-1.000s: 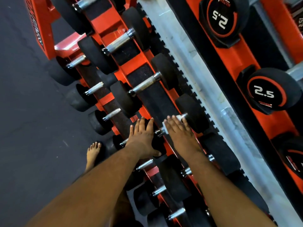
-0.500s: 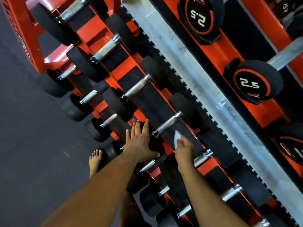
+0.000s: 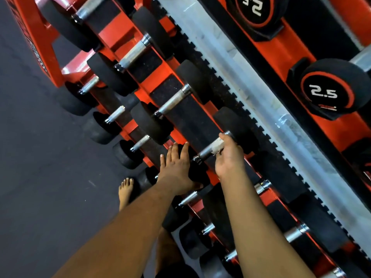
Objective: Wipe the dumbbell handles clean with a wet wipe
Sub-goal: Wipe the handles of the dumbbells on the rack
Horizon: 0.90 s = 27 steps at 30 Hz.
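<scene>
A tiered red steel rack [image 3: 118, 35] stands on dark grey gym flooring [image 3: 40, 157], loaded with black rubber-headed dumbbells. On its top tier, the knurled chrome handle [image 3: 206, 151] of one dumbbell carries a crumpled white wet wipe [image 3: 217, 146], which the right hand [image 3: 228, 157] wraps around the bar. The left hand [image 3: 175, 167] lies flat, fingers straight, on that dumbbell's near head [image 3: 195, 171]. The weight looks heavy and stable; the limp, damp wipe should drag on the knurling, so gripping mid-bar seems best.

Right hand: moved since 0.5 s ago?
Yes. The right hand went from the black rack pad up onto the steel dumbbell handle, now gripping the white wet wipe around it.
</scene>
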Tool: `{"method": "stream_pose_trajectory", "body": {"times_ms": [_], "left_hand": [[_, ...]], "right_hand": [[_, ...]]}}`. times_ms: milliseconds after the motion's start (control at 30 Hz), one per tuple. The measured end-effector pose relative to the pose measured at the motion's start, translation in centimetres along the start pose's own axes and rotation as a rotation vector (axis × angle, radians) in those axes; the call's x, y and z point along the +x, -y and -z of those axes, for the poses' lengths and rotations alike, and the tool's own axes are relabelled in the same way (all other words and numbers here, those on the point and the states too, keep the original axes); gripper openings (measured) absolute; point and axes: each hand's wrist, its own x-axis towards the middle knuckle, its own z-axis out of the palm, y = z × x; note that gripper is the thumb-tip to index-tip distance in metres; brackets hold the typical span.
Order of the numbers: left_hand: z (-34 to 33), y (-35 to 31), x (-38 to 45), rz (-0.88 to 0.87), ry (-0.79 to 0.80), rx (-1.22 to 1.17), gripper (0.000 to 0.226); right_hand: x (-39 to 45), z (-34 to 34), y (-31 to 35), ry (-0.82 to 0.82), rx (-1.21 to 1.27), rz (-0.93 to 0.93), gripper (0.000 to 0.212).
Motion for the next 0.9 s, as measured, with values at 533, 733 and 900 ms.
{"method": "stream_pose_trajectory", "body": {"times_ms": [533,733,900], "left_hand": [[0.2,0.0,0.0,-0.002,0.020,0.006,0.144],[0.1,0.1,0.0,0.008,0.015,0.017,0.144],[0.1,-0.1,0.0,0.010,0.026,0.019,0.144]], "right_hand": [[1.7,-0.4,0.4,0.073,0.037,-0.098,0.010],[0.8,-0.9,-0.3,0.061,0.036,-0.116,0.010],[0.6,0.2,-1.9,0.066,0.019,-0.062,0.027]]}}
